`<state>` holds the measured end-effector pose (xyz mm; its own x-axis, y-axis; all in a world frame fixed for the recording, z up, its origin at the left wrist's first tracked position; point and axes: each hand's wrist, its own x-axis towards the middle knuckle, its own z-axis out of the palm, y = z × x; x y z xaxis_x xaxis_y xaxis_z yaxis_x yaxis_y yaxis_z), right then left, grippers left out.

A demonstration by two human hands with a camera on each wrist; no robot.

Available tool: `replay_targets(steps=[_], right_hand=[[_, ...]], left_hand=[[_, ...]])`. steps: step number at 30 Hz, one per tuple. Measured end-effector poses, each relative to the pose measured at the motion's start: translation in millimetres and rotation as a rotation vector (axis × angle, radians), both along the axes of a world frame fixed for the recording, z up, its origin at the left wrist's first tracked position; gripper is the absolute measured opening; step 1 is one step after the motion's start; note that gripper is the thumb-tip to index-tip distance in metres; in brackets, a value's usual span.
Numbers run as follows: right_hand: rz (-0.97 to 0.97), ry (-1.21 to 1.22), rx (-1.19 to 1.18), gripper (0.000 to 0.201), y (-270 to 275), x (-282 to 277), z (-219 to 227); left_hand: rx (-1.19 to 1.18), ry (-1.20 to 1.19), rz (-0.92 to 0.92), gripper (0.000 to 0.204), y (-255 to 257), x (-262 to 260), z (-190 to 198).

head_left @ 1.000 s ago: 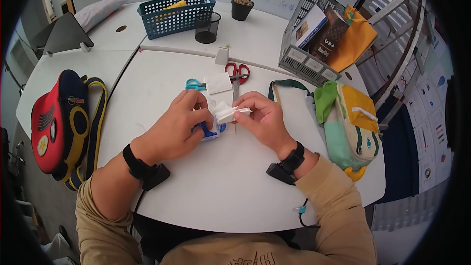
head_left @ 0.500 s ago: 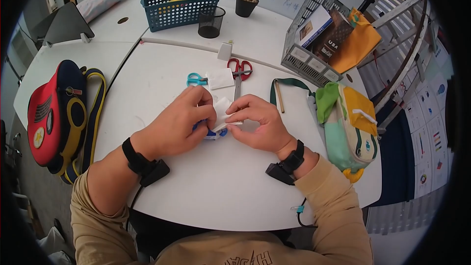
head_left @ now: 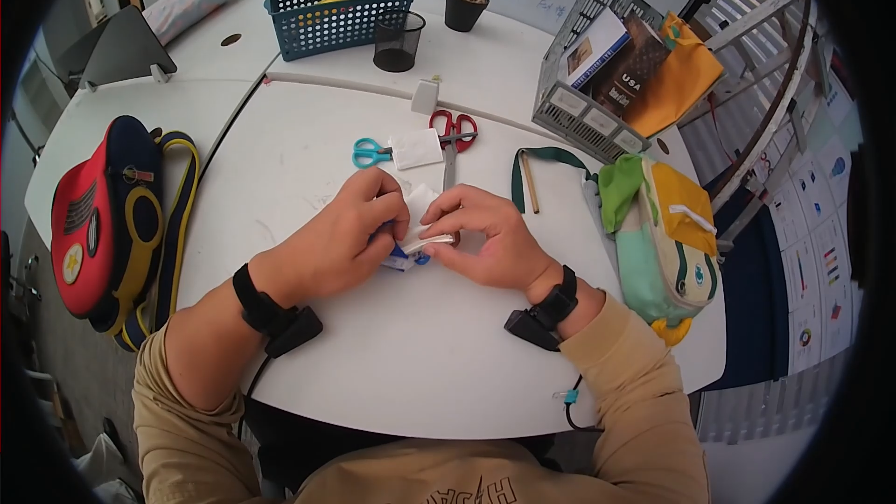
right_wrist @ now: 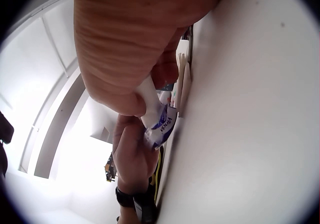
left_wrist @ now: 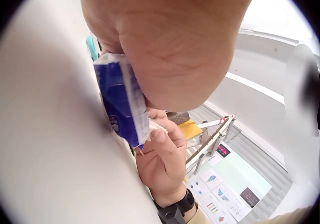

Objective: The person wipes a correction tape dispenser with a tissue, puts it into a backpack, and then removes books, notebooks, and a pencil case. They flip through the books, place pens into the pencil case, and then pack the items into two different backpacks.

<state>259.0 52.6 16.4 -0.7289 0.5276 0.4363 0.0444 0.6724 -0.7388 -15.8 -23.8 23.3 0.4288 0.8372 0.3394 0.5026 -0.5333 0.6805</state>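
Note:
A blue-and-white plastic packet is gripped by the left hand, its printed side low over the table. White folded tissue is pinched between the thumb and fingers of the right hand, close against the packet's opening. In the right wrist view the white tissue runs from the right hand's thumb to the packet. Beyond the hands lie a flat white square, teal-handled scissors and red-handled scissors. The left fingertips are partly hidden.
A red and navy bag lies left; a green, yellow and cream bag lies right. Behind stand a teal basket, a mesh cup, a small pot and a grey crate holding books.
The right hand has moved slightly left, with the tissue nearer the packet and left hand. The head view has shifted a little since the earliest frame.

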Motion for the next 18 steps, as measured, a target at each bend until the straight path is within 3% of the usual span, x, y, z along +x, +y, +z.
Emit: replay_targets(steps=[4, 7, 13, 18], right_hand=[[0.058, 0.004, 0.077, 0.021, 8, 2, -5], [0.028, -0.082, -0.015, 0.021, 0, 0, 0], [0.048, -0.130, -0.060, 0.029, -4, -1, 7], [0.081, -0.087, 0.060, 0.031, -2, -4, 5]], left_hand=[[-0.089, 0.129, 0.020, 0.029, 0, -10, 9], [-0.010, 0.264, 0.023, 0.042, 0, -22, 17], [-0.066, 0.313, 0.001, 0.062, -10, -24, 37], [-0.083, 0.197, 0.022, 0.062, -6, -18, 20]])
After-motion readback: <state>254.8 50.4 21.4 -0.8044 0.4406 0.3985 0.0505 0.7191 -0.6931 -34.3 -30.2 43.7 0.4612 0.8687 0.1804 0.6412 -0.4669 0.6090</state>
